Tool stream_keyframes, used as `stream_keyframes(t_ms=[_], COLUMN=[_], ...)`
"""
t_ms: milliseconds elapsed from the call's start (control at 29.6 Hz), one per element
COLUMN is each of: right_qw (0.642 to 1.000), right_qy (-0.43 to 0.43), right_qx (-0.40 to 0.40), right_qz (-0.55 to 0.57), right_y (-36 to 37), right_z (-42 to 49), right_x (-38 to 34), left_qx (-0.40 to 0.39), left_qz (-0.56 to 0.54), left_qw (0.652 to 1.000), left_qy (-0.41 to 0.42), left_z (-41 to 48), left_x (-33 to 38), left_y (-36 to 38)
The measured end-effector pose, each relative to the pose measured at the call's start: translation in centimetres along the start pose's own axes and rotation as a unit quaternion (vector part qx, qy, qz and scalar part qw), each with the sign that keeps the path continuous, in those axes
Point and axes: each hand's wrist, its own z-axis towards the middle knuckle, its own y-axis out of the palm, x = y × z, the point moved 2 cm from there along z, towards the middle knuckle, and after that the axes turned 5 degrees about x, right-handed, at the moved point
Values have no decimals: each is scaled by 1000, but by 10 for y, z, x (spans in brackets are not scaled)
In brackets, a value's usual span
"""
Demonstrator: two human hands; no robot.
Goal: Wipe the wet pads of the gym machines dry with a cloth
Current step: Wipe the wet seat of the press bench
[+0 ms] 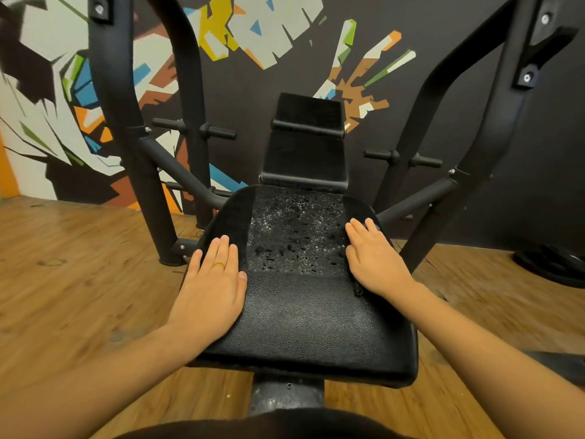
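seat pad (297, 315): black, bumpy, water drops | left hand (212, 286): flat on left edge | right hand (376, 264): flat on right edge

Black seat pad (297, 312) — level, far half wet

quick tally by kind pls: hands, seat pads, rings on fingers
hands: 2, left hand and right hand, both flat on the pad
seat pad: 1, droplets on its far half
ring: 1, gold, on the left hand
total: 4
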Motion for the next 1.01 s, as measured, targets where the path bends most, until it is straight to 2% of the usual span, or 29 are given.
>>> stream_keyframes(t_ms=[203,608,879,1014], right_qw=[1000,999,1000,999], right_qy=[-13,28,-1,18], right_qx=[-14,-22,-8,-28], right_qz=[14,-20,-3,16], right_y=[-2,12,14,12], right_z=[-26,87,50,64], right_x=[-1,15,13,10], left_qx=[-3,-14,-26,-32], left_qz=[-2,-17,-19,-20], left_qw=[1000,1000,999,999], left_qy=[2,5,6,7], left_z=[0,0,-2,-3], left_x=[0,1,-1,0], left_y=[-1,0,-2,-1])
